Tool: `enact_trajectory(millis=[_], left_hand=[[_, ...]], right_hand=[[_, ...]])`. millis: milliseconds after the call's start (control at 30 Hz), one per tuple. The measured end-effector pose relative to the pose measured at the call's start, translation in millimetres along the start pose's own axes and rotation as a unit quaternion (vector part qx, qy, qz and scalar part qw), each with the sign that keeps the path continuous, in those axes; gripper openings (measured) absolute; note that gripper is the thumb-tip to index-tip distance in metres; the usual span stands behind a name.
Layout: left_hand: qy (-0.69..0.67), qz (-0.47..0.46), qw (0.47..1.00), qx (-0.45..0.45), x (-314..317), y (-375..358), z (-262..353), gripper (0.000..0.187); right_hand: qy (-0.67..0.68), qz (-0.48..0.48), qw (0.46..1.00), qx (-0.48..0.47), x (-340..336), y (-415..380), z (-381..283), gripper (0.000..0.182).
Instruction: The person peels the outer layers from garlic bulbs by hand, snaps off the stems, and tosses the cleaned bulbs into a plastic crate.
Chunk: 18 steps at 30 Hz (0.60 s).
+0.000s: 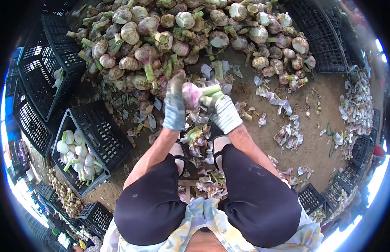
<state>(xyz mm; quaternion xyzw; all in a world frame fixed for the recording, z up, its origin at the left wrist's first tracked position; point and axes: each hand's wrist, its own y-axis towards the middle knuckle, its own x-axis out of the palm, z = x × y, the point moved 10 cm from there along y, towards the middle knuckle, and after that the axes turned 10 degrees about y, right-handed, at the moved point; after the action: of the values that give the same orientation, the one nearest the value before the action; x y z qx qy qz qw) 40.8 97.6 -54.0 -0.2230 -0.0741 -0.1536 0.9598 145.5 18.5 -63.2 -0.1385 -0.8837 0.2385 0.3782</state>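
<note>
Both my hands wear grey-white work gloves. My left hand (175, 107) grips the bulb end of a pink-purple garlic head (191, 94). My right hand (224, 114) holds the same garlic by its green stalk (211, 90). I hold it above my knees, just in front of a big pile of unpeeled garlic heads (182, 38) lying on the dirt ground. Peeled skins and cut stalks (199, 134) lie under my hands, between my feet.
A black plastic crate (103, 134) at my left holds several cleaned white garlic heads (77, 155). More black crates (39, 75) stand further left, and others (325, 38) at the right rear. Garlic skins (289, 136) litter the ground to the right.
</note>
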Motion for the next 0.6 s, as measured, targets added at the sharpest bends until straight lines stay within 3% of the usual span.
enact_trajectory(millis=[33,67,100,133,167,200,233,300,333,367,433,467,500,600], left_hand=[[0.120,0.047,0.980,0.151,5,-12,33,0.050],[0.420,0.061,0.829,0.365,23,-32,62,0.050],[0.213,-0.009,0.965,0.153,17,-27,37,0.047],[0.104,-0.035,0.993,0.052,3,-13,10,0.047],[-0.010,-0.059,0.997,-0.053,-12,-3,-18,0.047],[-0.158,-0.137,0.968,-0.140,2,-9,-25,0.045],[-0.224,-0.140,0.934,-0.243,6,-13,-45,0.050],[-0.235,-0.177,0.920,-0.259,8,-14,-60,0.052],[-0.152,-0.154,0.951,-0.219,0,-7,-65,0.053],[0.138,-0.090,0.982,-0.089,-25,12,-52,0.051],[0.121,-0.041,0.989,0.078,-24,-7,-19,0.042],[0.318,-0.032,0.930,0.181,-20,-12,1,0.038],[0.397,-0.065,0.891,0.212,-5,-19,21,0.037],[0.449,-0.102,0.847,0.267,17,-32,41,0.032]], right_hand=[[-0.011,0.000,1.000,0.005,0,-2,0,0.017],[-0.022,-0.001,1.000,0.010,1,-4,-1,0.014],[-0.034,-0.003,0.999,0.014,2,-5,-3,0.012],[-0.217,0.003,0.975,-0.052,5,-10,-18,0.013],[-0.218,0.007,0.975,-0.050,0,-10,-22,0.013],[-0.236,-0.037,0.971,-0.034,0,-7,-23,0.013],[-0.251,-0.082,0.964,-0.021,4,-4,-25,0.013],[-0.296,-0.110,0.948,-0.033,18,-5,-37,0.015],[-0.245,-0.095,0.964,-0.035,17,-6,-41,0.016],[-0.194,-0.080,0.977,-0.037,15,-6,-43,0.017],[-0.233,-0.087,0.967,-0.063,18,-8,-43,0.018],[-0.294,-0.084,0.946,-0.106,21,-11,-43,0.018],[-0.355,-0.082,0.919,-0.147,24,-15,-41,0.018],[-0.437,-0.089,0.871,-0.205,33,-26,-44,0.018]])
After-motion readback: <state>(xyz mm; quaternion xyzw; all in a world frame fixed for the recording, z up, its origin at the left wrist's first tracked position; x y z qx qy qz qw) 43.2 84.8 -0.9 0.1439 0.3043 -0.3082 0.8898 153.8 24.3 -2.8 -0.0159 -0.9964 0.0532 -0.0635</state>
